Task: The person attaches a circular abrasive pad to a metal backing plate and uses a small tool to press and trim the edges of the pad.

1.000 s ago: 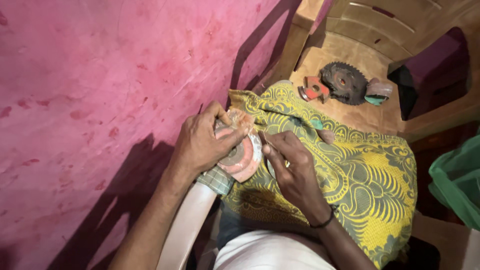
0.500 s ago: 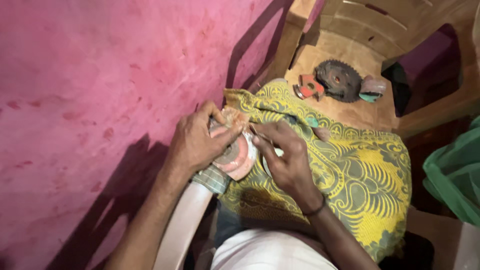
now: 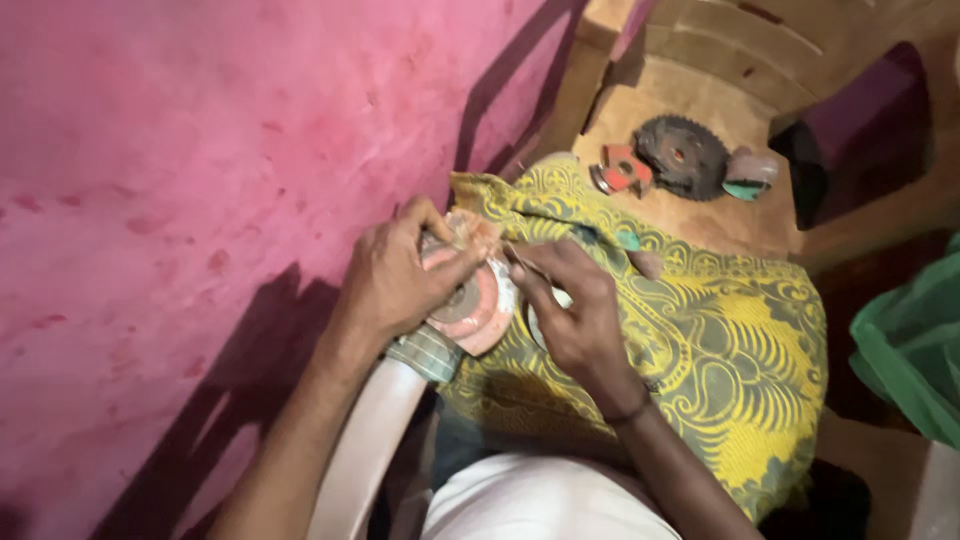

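Note:
My left hand (image 3: 400, 275) grips a round pinkish disc-shaped part (image 3: 478, 305) with a metal hub, holding it over my lap. My right hand (image 3: 575, 310) pinches a thin metal tool (image 3: 518, 262) whose tip touches the top edge of the disc. Both hands rest over a yellow and green patterned cloth (image 3: 720, 340) spread across my knees. A small checked rag (image 3: 425, 350) hangs under the left hand. What lies beneath the right palm is hidden.
A tan plastic chair (image 3: 700, 110) ahead carries a dark toothed saw blade (image 3: 683, 156), a small red and grey part (image 3: 620, 170) and a green-tipped piece (image 3: 750, 172). A pink wall (image 3: 180, 180) fills the left. A green container (image 3: 910, 350) is at right.
Both hands with the disc have shifted slightly left and up in view as the camera moved. The right hand's fingers have closed in on the disc's top edge.

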